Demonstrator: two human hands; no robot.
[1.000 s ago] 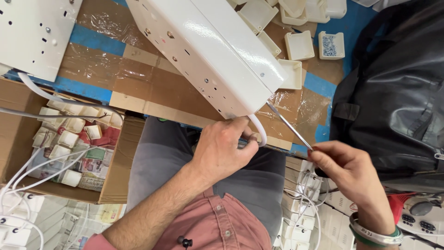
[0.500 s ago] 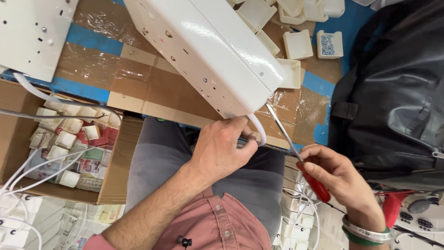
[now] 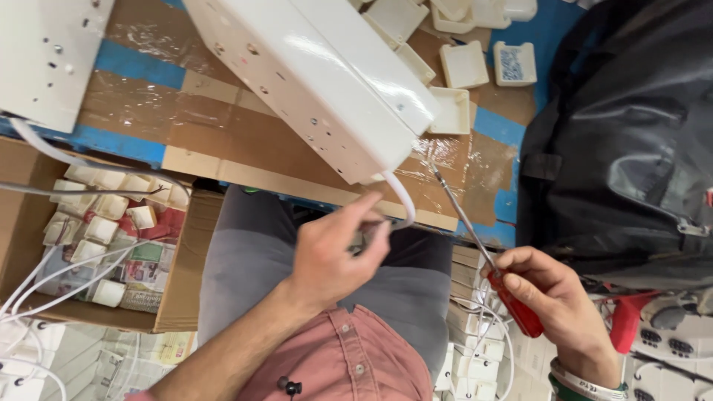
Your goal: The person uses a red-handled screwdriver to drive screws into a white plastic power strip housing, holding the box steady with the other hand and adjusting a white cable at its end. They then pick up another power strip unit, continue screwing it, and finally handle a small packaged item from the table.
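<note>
**A:** What do you see from the head camera?

**B:** The left hand (image 3: 330,256) pinches the white cable (image 3: 401,197) where it comes out of the long white power strip (image 3: 327,82). The strip lies tilted across the tabletop (image 3: 148,111), its near end above the lap. The right hand (image 3: 553,297) is closed around a red-handled screwdriver (image 3: 486,256).

**A:** Is the tip in a screw?

**B:** No. It points up beside the strip, not touching. So I think the screw work is still left.

**A:** What else?

**B:** Small white covers (image 3: 464,63) and a cardboard box of plugs (image 3: 111,238).
</note>
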